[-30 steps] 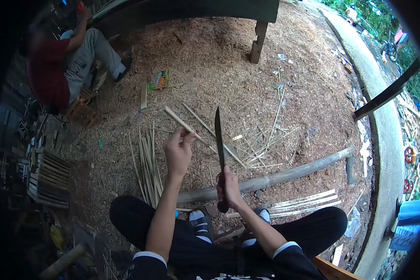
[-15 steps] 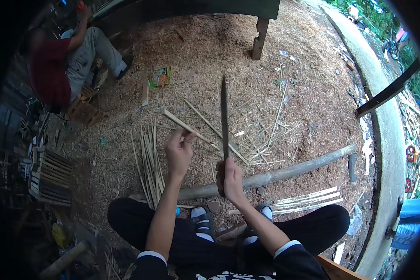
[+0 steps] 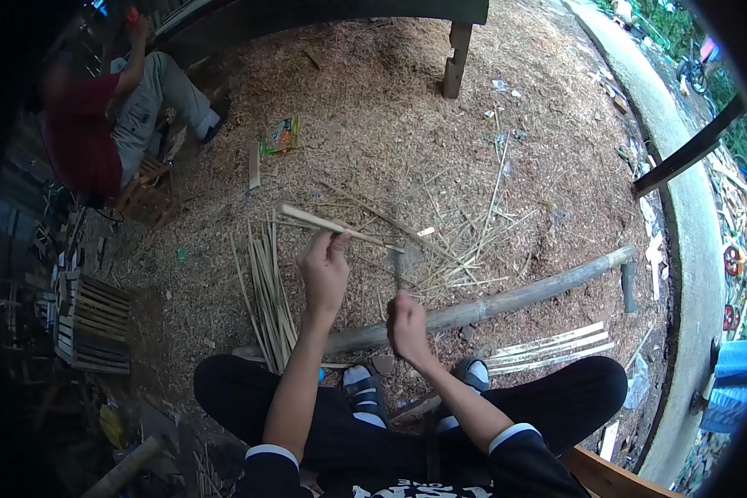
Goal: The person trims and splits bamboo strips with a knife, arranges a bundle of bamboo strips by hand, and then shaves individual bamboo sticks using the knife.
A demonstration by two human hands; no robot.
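Note:
My left hand (image 3: pixel 324 270) pinches a pale bamboo strip (image 3: pixel 311 219), which points up-left from the fingers and runs right toward the blade. My right hand (image 3: pixel 407 326) is wrapped round the handle of a large knife (image 3: pixel 398 267). The blade looks short and foreshortened from here, its far end close to the strip's right end; whether they touch I cannot tell. Beneath both hands a long pole (image 3: pixel 506 305) lies across the ground. A bundle of thin strips (image 3: pixel 267 290) rests to the left of my left hand, and scattered strips (image 3: pixel 473 257) lie beyond the knife.
A person in a red shirt (image 3: pixel 83 133) sits at the upper left by a wooden crate (image 3: pixel 145 202). A bench (image 3: pixel 332 12) spans the top. Pale slats (image 3: pixel 548 349) lie near my right knee. A slatted crate (image 3: pixel 95 319) stands left, a concrete curb (image 3: pixel 690 274) right.
The knife has tipped from upright to pointing forward and down, its blade now near the strip's end. The strip in my left hand has turned closer to level.

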